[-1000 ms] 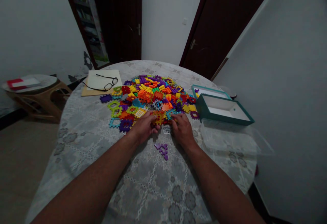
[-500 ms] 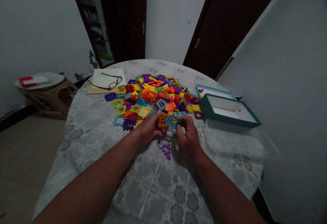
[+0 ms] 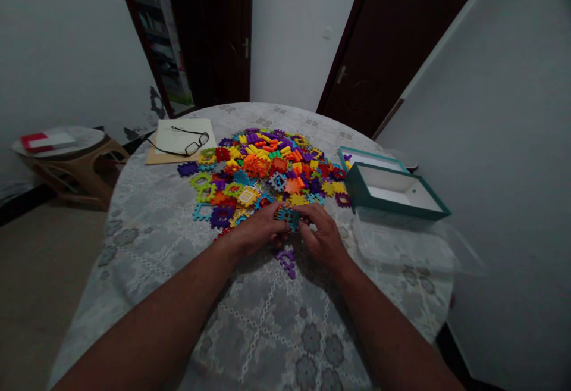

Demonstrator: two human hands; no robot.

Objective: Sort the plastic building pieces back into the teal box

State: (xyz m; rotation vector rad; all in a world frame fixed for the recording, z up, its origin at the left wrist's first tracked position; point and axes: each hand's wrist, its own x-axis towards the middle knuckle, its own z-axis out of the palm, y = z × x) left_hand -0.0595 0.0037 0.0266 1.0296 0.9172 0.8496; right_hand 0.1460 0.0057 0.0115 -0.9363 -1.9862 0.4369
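Observation:
My left hand (image 3: pixel 256 228) is closed on an orange window-frame building block (image 3: pixel 278 214), mostly covered by fingers and the other block. A blue window-frame building block (image 3: pixel 291 218) is pinched between the fingertips of my right hand (image 3: pixel 325 236). The two pieces overlap at the near edge of the pile; whether their teeth interlock I cannot tell. Just below the hands, a purple triangular toothed piece (image 3: pixel 286 262) lies on the tablecloth. Beyond them spreads a heap of colourful toothed blocks (image 3: pixel 256 166), red, yellow, green, purple and blue.
Black-framed glasses (image 3: pixel 193 147) rest on papers (image 3: pixel 166 135) at the table's far left. To the right stand a teal box (image 3: pixel 397 191) and its shallower teal part (image 3: pixel 375 160). A clear plastic cover (image 3: pixel 401 242) lies nearer. Left of the table is a stool (image 3: pixel 84 165).
The blue block has moved left in my right hand and now overlaps the orange one, which has turned in my left hand. The hands are closer together. The camera view has shifted slightly.

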